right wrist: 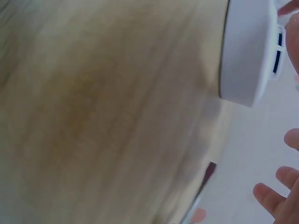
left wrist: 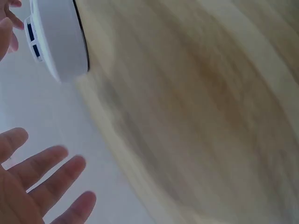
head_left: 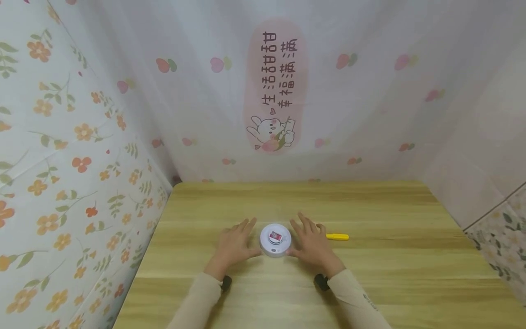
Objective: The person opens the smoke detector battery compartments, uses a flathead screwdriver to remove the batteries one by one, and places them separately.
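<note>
On the middle of a light wooden tabletop sits a round white device, shaped like a smoke detector, with a small red and white label on its top face. It lies flat, between the person's two hands. The left hand rests palm down just beside the device's left edge, fingers spread and straight, pointing away from the person; whether it actually touches the casing cannot be told. The right hand lies the same way at the device's right edge, fingers fanned out flat, gripping nothing. Both arms wear beige sleeves.

Just right of the right hand, on the wood, lies a small yellow tool, possibly a screwdriver handle, pointing sideways.

The left wrist view shows the device's white side wall with dark vent slots and the left hand's fingers straight and apart. The right wrist view, blurred, shows the same white casing on the wood.

Behind the tabletop hangs a pale cloth backdrop printed with fruit, Chinese characters and a cartoon rabbit. Floral wallpaper covers the left wall.
</note>
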{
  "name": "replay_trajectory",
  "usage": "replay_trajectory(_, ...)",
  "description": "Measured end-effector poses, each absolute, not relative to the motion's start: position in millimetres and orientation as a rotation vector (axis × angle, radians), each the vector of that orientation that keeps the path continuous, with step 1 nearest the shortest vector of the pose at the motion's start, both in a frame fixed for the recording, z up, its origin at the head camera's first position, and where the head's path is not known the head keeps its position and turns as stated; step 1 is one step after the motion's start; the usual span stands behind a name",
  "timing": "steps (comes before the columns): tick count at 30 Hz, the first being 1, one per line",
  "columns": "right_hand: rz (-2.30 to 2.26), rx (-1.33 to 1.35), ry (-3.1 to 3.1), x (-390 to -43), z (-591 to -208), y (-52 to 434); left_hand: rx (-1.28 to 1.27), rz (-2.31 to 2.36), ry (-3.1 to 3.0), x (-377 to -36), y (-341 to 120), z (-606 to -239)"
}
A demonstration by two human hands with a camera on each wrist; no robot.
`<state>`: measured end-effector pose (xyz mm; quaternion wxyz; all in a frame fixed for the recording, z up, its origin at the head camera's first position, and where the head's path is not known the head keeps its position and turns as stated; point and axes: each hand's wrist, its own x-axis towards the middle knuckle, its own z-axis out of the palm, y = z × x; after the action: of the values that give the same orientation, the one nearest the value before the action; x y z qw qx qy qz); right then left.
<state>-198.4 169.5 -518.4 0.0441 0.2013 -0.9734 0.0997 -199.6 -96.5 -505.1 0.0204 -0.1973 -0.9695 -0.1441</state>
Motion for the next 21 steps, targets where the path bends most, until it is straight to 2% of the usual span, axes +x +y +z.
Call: replay_trajectory(21,0.282,0.605,-3.035,-200.6,-527.9,161.0,-0.683,-1.049,-3.116,-212.5,-89.4,-525.0)
